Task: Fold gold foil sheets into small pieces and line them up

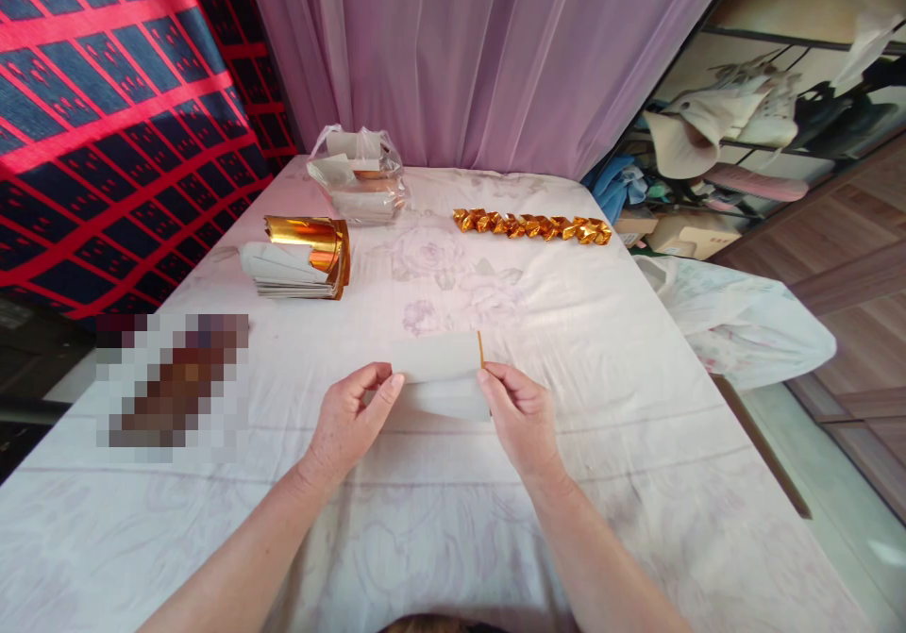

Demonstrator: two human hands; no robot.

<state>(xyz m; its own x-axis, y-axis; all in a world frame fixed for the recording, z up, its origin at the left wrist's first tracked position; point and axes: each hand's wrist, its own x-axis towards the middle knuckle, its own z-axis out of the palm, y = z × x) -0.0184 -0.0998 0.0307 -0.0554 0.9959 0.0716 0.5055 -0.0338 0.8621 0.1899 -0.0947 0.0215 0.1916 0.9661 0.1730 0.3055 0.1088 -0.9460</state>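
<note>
Between my two hands I hold a sheet of foil paper [437, 358], its pale back towards me and a thin gold strip along its right edge. A crease or overlap runs across it. My left hand [358, 411] pinches the left side between thumb and fingers. On the right side, my right hand [520, 414] grips the sheet the same way. Farther off to the left lies a curled stack of gold foil sheets [304, 256] with white backs. A row of folded gold foil pieces [530, 225] stretches across the far right of the cloth.
A clear plastic bag [360, 180] with more sheets stands at the back left. The flowered cloth [495, 284] covers the surface. A pixelated patch [174, 383] hides something at left. Purple curtain [460, 58] hangs behind; a shelf with shoes [764, 114] stands at right.
</note>
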